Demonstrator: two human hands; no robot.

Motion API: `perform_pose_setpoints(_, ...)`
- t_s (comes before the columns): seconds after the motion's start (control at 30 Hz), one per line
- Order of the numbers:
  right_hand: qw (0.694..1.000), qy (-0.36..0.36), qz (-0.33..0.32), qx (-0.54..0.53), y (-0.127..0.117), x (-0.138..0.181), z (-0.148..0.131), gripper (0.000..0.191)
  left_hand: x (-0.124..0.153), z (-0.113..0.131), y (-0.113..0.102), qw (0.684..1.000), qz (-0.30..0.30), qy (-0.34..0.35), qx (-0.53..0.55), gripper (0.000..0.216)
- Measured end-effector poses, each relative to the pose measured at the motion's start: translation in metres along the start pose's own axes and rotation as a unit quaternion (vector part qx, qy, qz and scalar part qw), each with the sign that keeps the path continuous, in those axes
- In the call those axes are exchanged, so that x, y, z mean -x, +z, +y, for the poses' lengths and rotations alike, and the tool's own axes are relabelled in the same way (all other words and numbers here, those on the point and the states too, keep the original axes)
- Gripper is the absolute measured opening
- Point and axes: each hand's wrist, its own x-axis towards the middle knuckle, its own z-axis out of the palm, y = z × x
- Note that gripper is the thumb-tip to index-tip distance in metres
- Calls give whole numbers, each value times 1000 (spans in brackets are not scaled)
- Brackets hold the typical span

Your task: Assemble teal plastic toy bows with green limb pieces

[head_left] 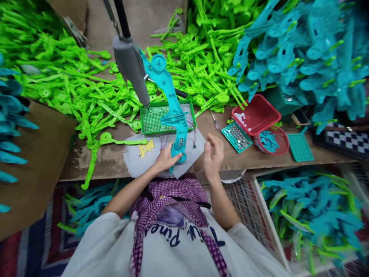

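Note:
My left hand [166, 157] grips the lower end of a long teal plastic toy part [170, 100] that stands tilted over a white cloth [138, 154] on the bench edge. My right hand [213, 154] hovers just right of it, fingers curled, thumb and fingertips close together; what they hold, if anything, is too small to make out. Behind the part lies a green tray [152, 121] of small screws. A grey hanging electric screwdriver [131, 67] points down at the tray's left end.
Heaps of green plastic parts [72, 84] cover the bench's back and left. Teal parts [302, 54] pile up at the right and fill a bin [311, 207] below. Red baskets [256, 115], small teal trays [236, 137] and a hand screwdriver [215, 121] sit right of the tray.

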Motion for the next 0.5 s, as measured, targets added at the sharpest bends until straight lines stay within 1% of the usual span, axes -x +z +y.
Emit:
perform_pose_setpoints(0.03, 999, 32, -4, -42, -3, -2, 0, 48, 6, 5, 3, 1000, -25, -9, -2, 47)
perform_pose_setpoints(0.07, 994, 60, -28, -85, -2, -3, 1, 57, 11, 10, 6, 998, -52, -18, -3, 48)
perform_pose_setpoints(0.13, 980, 101, -89, -146, 5, -5, 4, 74, 19, 18, 13, 994, -101, -27, -5, 49)
perform_pose_setpoints(0.17, 975, 118, -107, -156, 11, -4, 6, 78, 23, 21, 15, 993, -119, -25, -6, 51)
perform_pose_setpoints(0.2, 972, 133, -113, -155, 18, -3, 8, 79, 27, 23, 16, 991, -129, -18, -8, 56)
perform_pose_setpoints(0.27, 973, 154, -102, -141, 32, 1, 15, 73, 38, 23, 13, 991, -131, -2, -20, 71)
perform_pose_setpoints(0.33, 976, 154, -93, -126, 43, 3, 22, 67, 53, 20, 3, 993, -105, 18, -41, 81)
perform_pose_setpoints(0.37, 979, 145, -90, -112, 47, 3, 25, 64, 61, 17, -3, 995, -76, 32, -60, 77)
perform_pose_setpoints(0.43, 989, 110, -81, -59, 51, 0, 28, 59, 75, 9, -19, 991, 15, 61, -118, 54)
perform_pose_setpoints(0.5, 995, 73, -65, 22, 49, -3, 27, 58, 85, -1, -33, 974, 109, 68, -189, 32)
